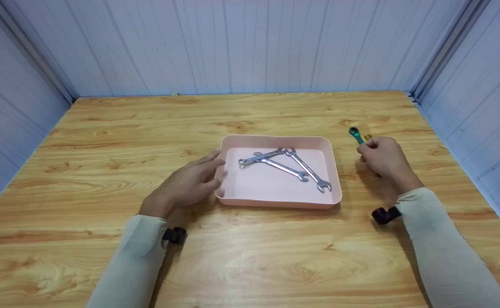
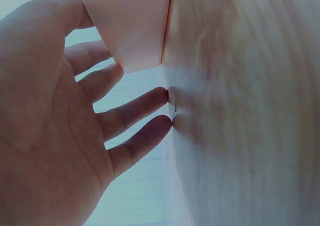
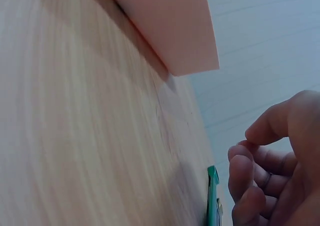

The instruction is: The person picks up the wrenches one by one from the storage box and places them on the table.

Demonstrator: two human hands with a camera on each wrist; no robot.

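Note:
My left hand (image 1: 190, 184) lies at the left wall of a pink tray (image 1: 275, 203), its fingers spread and only slightly bent. In the left wrist view, some fingertips meet the tray's wall (image 2: 132, 26) while two lower ones reach the tabletop. Three silver wrenches (image 1: 305, 169) lie inside the tray, two of them crossed. To the tray's right, my right hand (image 1: 382, 160) hovers over a green wrench (image 1: 355, 134) and a gold-coloured tool (image 1: 368, 137). Its thumb and curled fingers come together with nothing visible between them. The green wrench (image 3: 212, 198) lies beyond those fingers; its lower part is hidden.
The wood-grain table (image 1: 250, 256) carries the tray near its middle. Pale panel walls (image 1: 250, 47) enclose the table at the back and both sides. A small black camera sits on each wrist, over pale sleeves.

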